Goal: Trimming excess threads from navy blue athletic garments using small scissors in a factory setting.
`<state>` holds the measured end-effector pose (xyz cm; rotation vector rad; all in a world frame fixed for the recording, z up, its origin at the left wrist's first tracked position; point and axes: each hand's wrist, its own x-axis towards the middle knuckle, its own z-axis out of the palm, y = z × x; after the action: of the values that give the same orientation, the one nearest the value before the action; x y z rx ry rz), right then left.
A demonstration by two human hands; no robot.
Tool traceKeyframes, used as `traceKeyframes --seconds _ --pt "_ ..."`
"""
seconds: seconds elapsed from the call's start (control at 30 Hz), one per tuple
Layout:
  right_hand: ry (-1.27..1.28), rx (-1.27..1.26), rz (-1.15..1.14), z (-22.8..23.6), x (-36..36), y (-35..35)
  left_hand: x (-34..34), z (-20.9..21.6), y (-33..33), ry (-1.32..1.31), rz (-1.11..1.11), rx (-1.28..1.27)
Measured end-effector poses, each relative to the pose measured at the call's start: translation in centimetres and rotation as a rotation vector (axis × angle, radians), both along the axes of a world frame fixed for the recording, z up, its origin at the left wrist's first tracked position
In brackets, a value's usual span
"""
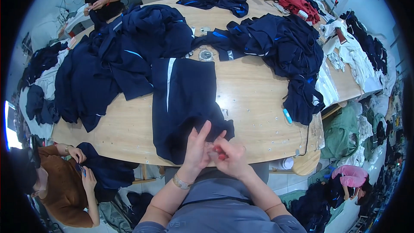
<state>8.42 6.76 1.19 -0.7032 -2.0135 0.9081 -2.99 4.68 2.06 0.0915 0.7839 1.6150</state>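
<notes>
My left hand (198, 149) is raised over the table's near edge, its fingers stretched out and apart. Close beside it, my right hand (231, 157) is closed around a small red thing (220, 152), mostly covered by the fingers; its kind cannot be made out. The fingers of both hands nearly meet, and whether they touch is unclear. Just beyond them a navy garment piece (185, 90) with a white stripe lies flat, its near end bunched up by the table edge.
Navy garments pile up at the wooden table's (254, 99) left (86, 77) and right (280, 39). A light-blue marker (287, 115) and a clear round dish (206, 55) lie there. People work at the far side and lower left; another bends over at lower right. White cloth (353, 60) covers a side table.
</notes>
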Motion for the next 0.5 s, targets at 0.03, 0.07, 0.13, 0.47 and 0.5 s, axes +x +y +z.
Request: traceKeyframes --seconds 0.03,0.07,0.13,0.47,0.5 --pt "-0.003 0.02 0.036 0.3 0.2 -0.1 0.0 0.5 0.1 -0.038 0.031 -0.006" --pt "-0.004 0.022 0.036 0.2 0.4 0.0 -0.1 0.3 0.2 -0.039 0.031 -0.004" --pt "-0.021 0.102 0.157 0.0 1.0 0.0 -0.6 -0.3 0.3 -0.084 0.033 0.001" --pt "0.059 -0.212 -0.257 -0.4 1.5 2.8 -0.7 -0.7 -0.3 -0.066 0.006 0.102" --pt "0.006 -0.057 -0.279 -1.0 1.5 3.2 -0.6 -0.7 -0.3 -0.064 0.006 0.106"
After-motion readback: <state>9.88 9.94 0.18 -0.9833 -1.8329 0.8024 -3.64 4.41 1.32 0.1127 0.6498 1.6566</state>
